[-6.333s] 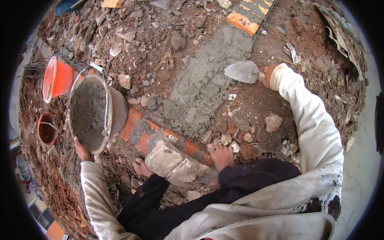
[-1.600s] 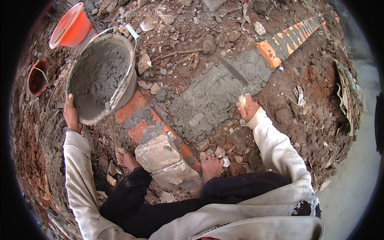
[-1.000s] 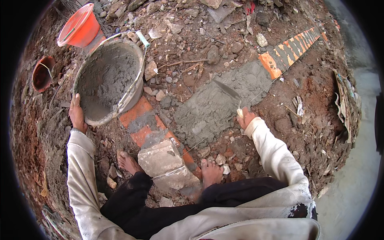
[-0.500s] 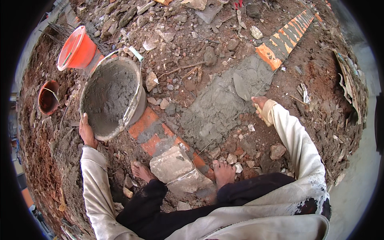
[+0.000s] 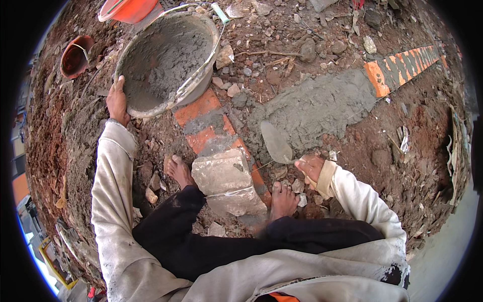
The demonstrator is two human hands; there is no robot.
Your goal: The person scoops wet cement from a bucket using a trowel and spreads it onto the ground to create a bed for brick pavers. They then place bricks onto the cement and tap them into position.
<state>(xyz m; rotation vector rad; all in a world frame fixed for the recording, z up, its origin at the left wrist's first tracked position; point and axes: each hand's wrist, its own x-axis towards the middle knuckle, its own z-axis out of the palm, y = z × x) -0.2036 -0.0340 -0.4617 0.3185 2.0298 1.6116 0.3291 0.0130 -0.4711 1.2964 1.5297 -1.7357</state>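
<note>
My left hand (image 5: 118,103) grips the near left rim of a large grey bucket (image 5: 205,83), which is tilted toward me and part filled with wet mortar (image 5: 166,60). In my right hand (image 5: 311,168) is a pointing trowel; its grey blade (image 5: 275,142) rests at the near left edge of a spread mortar bed (image 5: 322,103). The fingers close round the trowel's handle, which is mostly hidden. At the bed's far right end begins a row of orange bricks (image 5: 377,78) with mortar joints. Another brick course (image 5: 201,133) runs from beneath the bucket toward my feet.
A pale block (image 5: 222,173) wrapped with string sits on the near bricks between my bare feet. An orange bucket (image 5: 132,11) stands far left, with a small brown pot (image 5: 75,58) nearer. Stones and sticks litter the soil; a taut string crosses the mortar bed.
My right hand has drawn the trowel from the bed's far right part back to its near left edge. The view has shifted; my left hand stays on the bucket rim.
</note>
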